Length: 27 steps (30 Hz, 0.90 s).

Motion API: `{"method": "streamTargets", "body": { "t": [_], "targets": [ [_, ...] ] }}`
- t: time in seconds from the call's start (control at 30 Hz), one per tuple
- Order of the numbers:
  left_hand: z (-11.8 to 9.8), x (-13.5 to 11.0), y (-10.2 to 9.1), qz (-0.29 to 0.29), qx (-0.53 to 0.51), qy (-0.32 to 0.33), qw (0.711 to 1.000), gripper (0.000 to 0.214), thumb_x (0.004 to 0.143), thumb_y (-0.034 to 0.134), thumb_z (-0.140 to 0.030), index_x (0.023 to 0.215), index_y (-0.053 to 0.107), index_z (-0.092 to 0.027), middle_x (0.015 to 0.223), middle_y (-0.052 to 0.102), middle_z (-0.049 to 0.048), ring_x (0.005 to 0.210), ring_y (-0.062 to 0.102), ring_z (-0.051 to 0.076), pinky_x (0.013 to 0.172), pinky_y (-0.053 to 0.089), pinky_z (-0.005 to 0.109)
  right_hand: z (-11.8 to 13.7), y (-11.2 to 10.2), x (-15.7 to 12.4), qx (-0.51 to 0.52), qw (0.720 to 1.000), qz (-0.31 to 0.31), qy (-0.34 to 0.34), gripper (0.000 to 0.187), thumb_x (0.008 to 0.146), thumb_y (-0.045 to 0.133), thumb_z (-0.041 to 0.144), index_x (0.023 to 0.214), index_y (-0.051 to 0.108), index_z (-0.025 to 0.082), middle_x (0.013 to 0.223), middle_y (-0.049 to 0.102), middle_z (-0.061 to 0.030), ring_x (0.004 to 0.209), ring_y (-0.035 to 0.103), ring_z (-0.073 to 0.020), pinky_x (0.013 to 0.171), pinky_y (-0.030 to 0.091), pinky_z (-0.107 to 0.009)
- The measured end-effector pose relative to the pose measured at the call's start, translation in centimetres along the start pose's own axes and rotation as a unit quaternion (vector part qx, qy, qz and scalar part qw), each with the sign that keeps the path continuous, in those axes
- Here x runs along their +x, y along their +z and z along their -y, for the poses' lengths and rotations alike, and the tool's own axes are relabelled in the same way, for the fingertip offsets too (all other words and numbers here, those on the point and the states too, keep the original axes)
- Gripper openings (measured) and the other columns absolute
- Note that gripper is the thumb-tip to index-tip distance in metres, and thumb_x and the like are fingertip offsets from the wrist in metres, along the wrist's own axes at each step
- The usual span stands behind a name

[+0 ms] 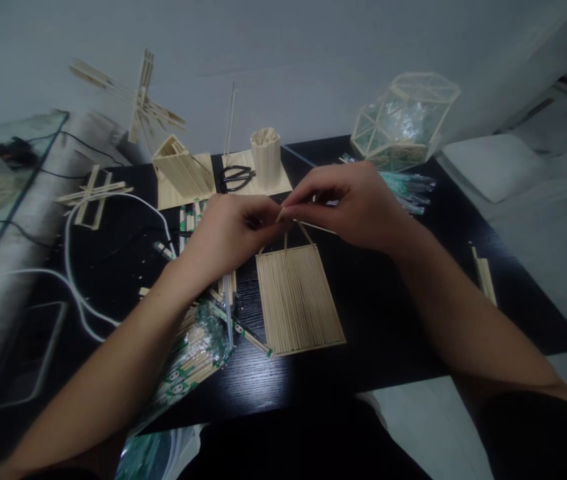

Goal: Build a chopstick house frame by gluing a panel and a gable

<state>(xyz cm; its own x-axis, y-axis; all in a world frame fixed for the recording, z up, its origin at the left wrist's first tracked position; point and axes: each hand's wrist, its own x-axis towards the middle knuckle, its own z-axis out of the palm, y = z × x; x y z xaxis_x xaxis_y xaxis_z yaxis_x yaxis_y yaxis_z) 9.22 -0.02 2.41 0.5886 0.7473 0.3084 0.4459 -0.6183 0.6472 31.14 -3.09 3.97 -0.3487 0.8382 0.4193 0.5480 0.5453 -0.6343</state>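
Note:
A flat panel of thin wooden sticks, laid side by side, rests on the black table. From its far edge a few thin sticks slant toward my fingertips. My left hand is closed in a pinch just beyond that edge; what its fingertips grip is hidden. Against it, my right hand pinches too, with the pale tip of a thin wooden stick showing between the fingers. The fingertips of both hands meet and cover the joint there.
Behind my hands stand a slanted stick holder, a round stick cup and black-handled scissors. Wrapped sticks lie left of the panel, beside a white cable. A geometric stick frame stands at the back right.

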Motion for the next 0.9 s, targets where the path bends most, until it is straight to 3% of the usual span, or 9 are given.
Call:
{"method": "streamTargets", "body": {
  "t": [0.67, 0.9],
  "targets": [
    [0.46, -0.29, 0.31, -0.016, 0.039, 0.017, 0.999, 0.021, 0.092, 0.072, -0.036, 0.089, 0.079, -0.017, 0.074, 0.074, 0.0007, 0.063, 0.060, 0.011, 0.061, 0.044, 0.024, -0.08, 0.12, -0.03, -0.013, 1.000, -0.008, -0.021, 0.009, 0.093, 0.074, 0.029, 0.088, 0.079, 0.025, 0.085, 0.078, 0.0002, 0.076, 0.068, -0.0166, 0.073, 0.050, -0.032],
    [0.26, -0.15, 0.38, -0.016, 0.037, 0.010, 0.999, 0.024, 0.092, 0.070, -0.037, 0.081, 0.075, -0.017, 0.069, 0.070, -0.0008, 0.062, 0.059, 0.011, 0.060, 0.042, 0.024, -0.04, 0.08, 0.01, -0.010, 0.999, -0.016, -0.026, 0.006, 0.091, 0.076, 0.027, 0.086, 0.079, 0.024, 0.084, 0.078, 0.0010, 0.074, 0.068, -0.0158, 0.071, 0.049, -0.031]
  ]
}}
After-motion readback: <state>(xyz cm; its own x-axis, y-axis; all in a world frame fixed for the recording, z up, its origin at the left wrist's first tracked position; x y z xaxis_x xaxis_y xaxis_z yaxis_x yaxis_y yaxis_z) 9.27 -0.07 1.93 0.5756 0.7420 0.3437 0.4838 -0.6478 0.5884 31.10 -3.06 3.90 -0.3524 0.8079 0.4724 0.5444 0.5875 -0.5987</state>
